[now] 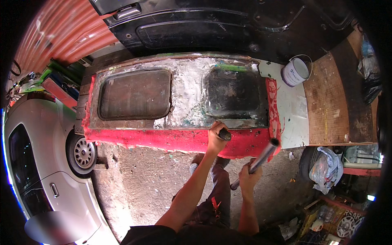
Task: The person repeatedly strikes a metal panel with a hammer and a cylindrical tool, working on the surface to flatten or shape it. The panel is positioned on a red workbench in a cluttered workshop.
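Closed around a short dark tool with a rounded end (pixel 224 134), my left hand (pixel 215 138) is over the near edge of a worn vehicle panel (pixel 190 92). The tool's working end is hidden, so its exact kind does not show. My right hand (pixel 249 178) grips a metal pipe (pixel 263 157) by its middle, tilted up toward the panel's near right corner. White flaking paint or filler covers the panel between its two dark, rounded window recesses. Under the panel lies a red cloth (pixel 163 139), hanging over the near side.
A white paint pail (pixel 295 72) with a wire handle stands at the right on the bench's white board (pixel 295 118). Large black vehicle panels (pixel 192 30) lean behind. A silver car (pixel 49 159) is parked left. A tyre (pixel 308 165) and plastic bags (pixel 324 173) sit right.
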Tool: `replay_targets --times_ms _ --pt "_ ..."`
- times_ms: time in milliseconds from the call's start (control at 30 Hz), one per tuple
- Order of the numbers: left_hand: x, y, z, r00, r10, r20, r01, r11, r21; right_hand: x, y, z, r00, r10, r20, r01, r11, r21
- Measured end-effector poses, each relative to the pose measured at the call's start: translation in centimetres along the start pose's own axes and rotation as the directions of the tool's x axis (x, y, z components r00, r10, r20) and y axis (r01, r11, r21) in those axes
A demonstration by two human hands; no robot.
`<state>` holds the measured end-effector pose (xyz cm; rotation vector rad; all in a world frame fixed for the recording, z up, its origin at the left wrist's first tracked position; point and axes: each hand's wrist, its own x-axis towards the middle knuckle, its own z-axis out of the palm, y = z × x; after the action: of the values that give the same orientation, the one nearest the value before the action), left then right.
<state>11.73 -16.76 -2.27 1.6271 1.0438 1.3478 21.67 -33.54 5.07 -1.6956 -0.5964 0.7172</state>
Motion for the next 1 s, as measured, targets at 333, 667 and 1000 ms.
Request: replay_targets --times_ms 333,667,1000 --pt "1.1 -1.1 -1.2 0.999 -0.01 0.036 0.008 0.999 0.035 0.9 3.6 2.0 0.95 -0.288 0.118 0.311 0.877 -0.366" --pt "-1.6 0.0 0.8 0.977 0.071 0.199 -0.094 0.99 0.11 1.6 4.0 -0.6 0.995 0.05 -0.083 -0.055 0.997 -0.056" --pt "-0.6 0.3 0.7 0.996 0.064 0.063 -0.068 0.996 0.056 -0.3 6.0 -1.5 0.997 0.078 0.018 -0.074 0.986 -0.146"
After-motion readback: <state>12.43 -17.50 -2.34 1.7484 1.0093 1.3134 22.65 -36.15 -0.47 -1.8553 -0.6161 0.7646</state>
